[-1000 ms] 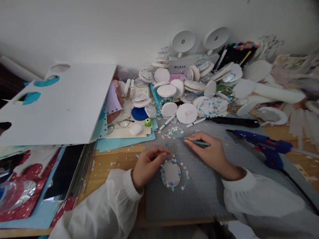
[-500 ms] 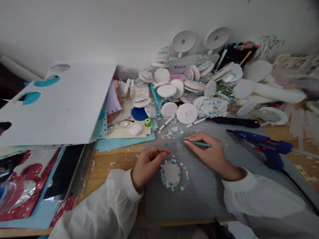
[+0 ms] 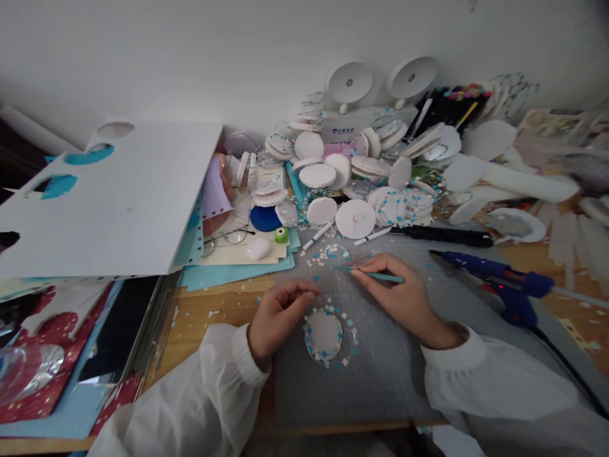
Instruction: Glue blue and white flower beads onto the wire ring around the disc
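In my right hand (image 3: 397,289) is a pair of slim teal tweezers (image 3: 380,276), pinched between thumb and fingers. Their tips point left, just on the near side of a scatter of small white and blue paper flowers (image 3: 323,255). My left hand (image 3: 284,312) is closed with thumb and fingertips together; whatever they hold, if anything, is too small to make out. Just right of that hand, a round white disc (image 3: 325,336) ringed with blue and white flowers lies on the grey cutting mat (image 3: 380,381). A clear loop with more flowers curves along its right side.
A blue glue gun (image 3: 499,276) with a lit red light lies at the right, its cord trailing toward me. Many white discs (image 3: 356,219) are piled at the back. A green craft punch (image 3: 281,235) and glasses (image 3: 235,235) sit left of the mat, beside a large white board (image 3: 128,203).
The view has shifted slightly. The tweezer tips sit a touch nearer to me, off the flower scatter; both hands otherwise keep nearly the same pose.
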Demonstrator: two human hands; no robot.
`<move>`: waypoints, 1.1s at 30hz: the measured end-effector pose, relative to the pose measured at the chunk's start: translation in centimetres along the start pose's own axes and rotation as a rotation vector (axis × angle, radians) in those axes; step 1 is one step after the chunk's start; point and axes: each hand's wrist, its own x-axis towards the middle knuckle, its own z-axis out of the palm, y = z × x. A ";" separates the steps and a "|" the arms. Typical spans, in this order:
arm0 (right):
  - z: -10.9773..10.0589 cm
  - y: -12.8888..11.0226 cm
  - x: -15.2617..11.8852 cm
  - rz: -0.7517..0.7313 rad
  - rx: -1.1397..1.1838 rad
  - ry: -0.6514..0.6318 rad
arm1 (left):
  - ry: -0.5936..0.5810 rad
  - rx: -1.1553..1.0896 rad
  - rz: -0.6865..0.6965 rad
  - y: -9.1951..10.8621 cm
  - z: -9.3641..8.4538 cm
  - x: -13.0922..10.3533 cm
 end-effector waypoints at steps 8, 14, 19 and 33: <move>-0.6 -2.5 -0.9 0.253 0.373 -0.093 | 0.001 0.028 0.039 -0.2 -0.2 -0.1; -0.3 -2.7 -1.8 0.375 0.565 -0.196 | -0.009 0.025 0.091 -0.2 -0.1 -0.4; -0.2 -2.9 -1.8 0.391 0.572 -0.198 | -0.023 -0.022 0.121 -0.5 -0.3 -0.6; -0.1 -2.6 -1.9 0.378 0.591 -0.170 | 0.022 -0.031 0.113 -0.4 0.0 -0.7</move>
